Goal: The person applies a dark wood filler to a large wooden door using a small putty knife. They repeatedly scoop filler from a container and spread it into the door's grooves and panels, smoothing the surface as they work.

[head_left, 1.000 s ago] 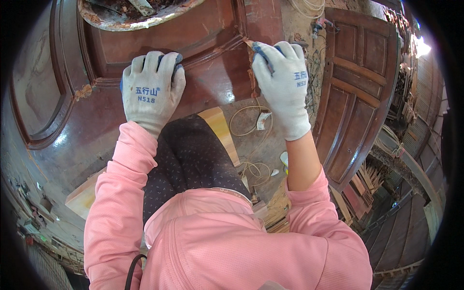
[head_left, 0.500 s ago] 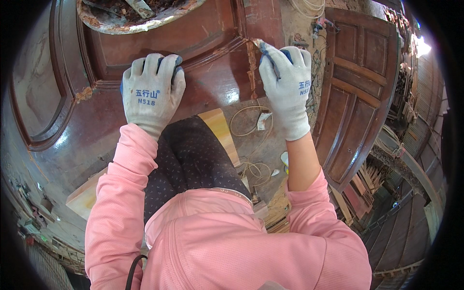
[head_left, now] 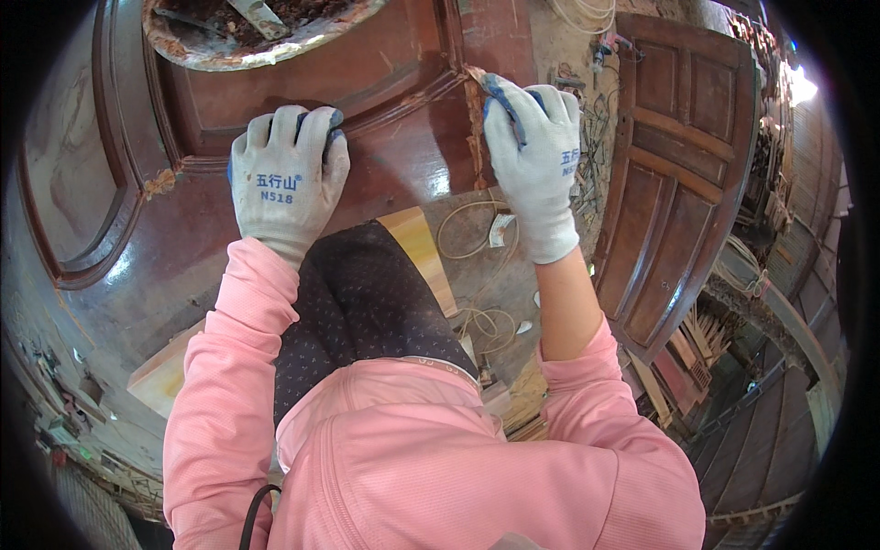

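A dark reddish-brown panelled wooden door (head_left: 403, 156) lies in front of me. My left hand (head_left: 289, 174), in a white knit glove with blue on the fingers, rests on it with fingers curled under; whatever they hold, if anything, is hidden. My right hand (head_left: 532, 156), gloved alike, is closed at the corner of the moulding, index finger pointing forward. Between its fingers is a small thing with a brownish tip, mostly hidden. Below that tip runs a rough strip of reddish-brown filler (head_left: 478, 133) along a joint. Another filler patch (head_left: 159, 181) shows left of my left hand.
A round pan (head_left: 275, 57) with reddish-brown paste and a flat metal blade (head_left: 259, 18) sits on the door at the far side. Another panelled door (head_left: 674, 183) lies at the right. Coiled hose (head_left: 490, 330) and a paper scrap (head_left: 501, 230) are on the floor.
My right hand has shifted slightly left and away from me, its tip now nearer the moulding corner. The left hand stays almost still.
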Action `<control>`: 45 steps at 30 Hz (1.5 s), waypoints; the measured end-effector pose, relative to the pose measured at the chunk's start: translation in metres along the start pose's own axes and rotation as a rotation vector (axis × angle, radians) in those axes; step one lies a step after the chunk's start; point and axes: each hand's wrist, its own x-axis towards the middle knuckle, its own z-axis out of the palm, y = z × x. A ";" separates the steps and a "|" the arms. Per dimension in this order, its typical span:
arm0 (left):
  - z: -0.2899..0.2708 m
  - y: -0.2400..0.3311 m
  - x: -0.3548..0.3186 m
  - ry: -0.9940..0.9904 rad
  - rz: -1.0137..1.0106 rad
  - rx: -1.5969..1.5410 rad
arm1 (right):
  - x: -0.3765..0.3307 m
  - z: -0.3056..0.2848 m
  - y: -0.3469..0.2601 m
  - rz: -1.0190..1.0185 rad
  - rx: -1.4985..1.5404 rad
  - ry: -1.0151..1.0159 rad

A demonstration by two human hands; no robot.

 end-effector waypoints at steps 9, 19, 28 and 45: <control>-0.001 0.000 0.000 0.001 -0.004 -0.004 | -0.015 0.020 -0.006 0.021 0.028 0.063; 0.001 0.001 0.002 0.031 0.001 -0.013 | 0.080 -0.017 0.007 -0.514 -0.291 -0.252; -0.001 0.003 0.002 -0.007 -0.015 -0.018 | 0.140 -0.026 0.004 -0.902 -0.256 -0.485; 0.001 0.003 0.001 0.002 -0.015 -0.027 | 0.118 -0.053 0.019 -0.519 -0.051 -0.546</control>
